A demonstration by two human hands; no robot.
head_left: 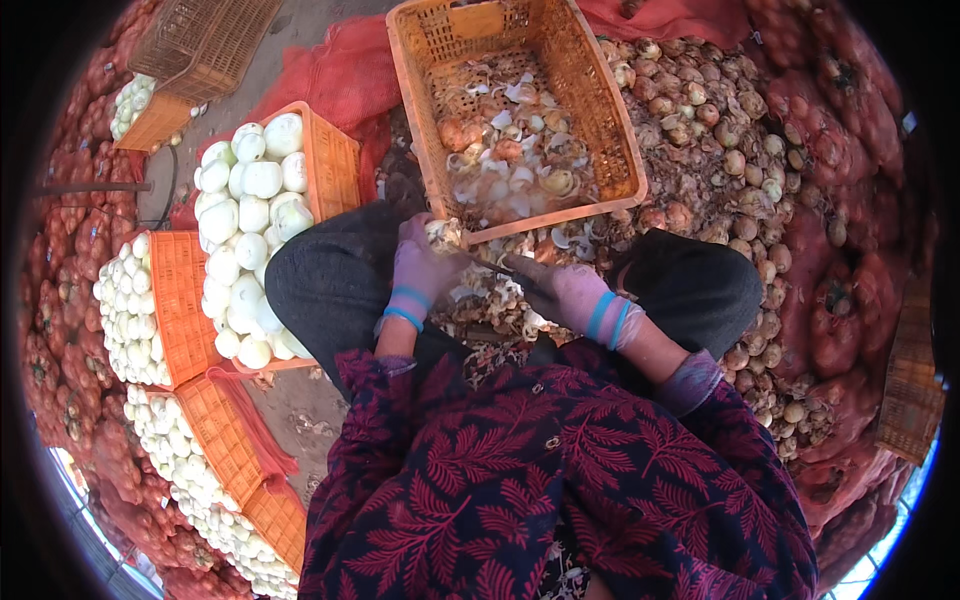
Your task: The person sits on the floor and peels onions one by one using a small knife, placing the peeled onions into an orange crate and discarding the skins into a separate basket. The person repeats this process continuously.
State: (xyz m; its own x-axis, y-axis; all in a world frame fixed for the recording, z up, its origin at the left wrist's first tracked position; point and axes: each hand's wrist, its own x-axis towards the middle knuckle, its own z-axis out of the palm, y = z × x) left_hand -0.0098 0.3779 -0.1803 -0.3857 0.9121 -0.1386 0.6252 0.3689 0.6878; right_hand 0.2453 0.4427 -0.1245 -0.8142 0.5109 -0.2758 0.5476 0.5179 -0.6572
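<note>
Centrally, the left hand (425,262), gloved, has its grip clamped around a pale, papery onion (445,235), positioned just beside the near left corner of the orange crate (560,222). The right hand (582,298), also gloved, has its grip closed on a dark, narrow knife (492,266), which points toward the left hand. Motion blur obscures the tip; contact between knife and onion cannot be determined. A blue band (407,304) encircles each glove near the wrist.

Below the hands, loose skins (505,300) lie between the left knee (325,275) and the right knee (700,290). Inside the orange crate, skin scraps (520,180) cover much of the base, up to the near rim.

Left of that crate, a second crate (335,160) carries peeled white onions (262,180), stacked to its right edge. Further crates (180,300) of white onions stand along the left side. Right of the orange crate's right edge, unpeeled onions (700,115) form a heap on the floor, bordered by red mesh sacks (845,340).
</note>
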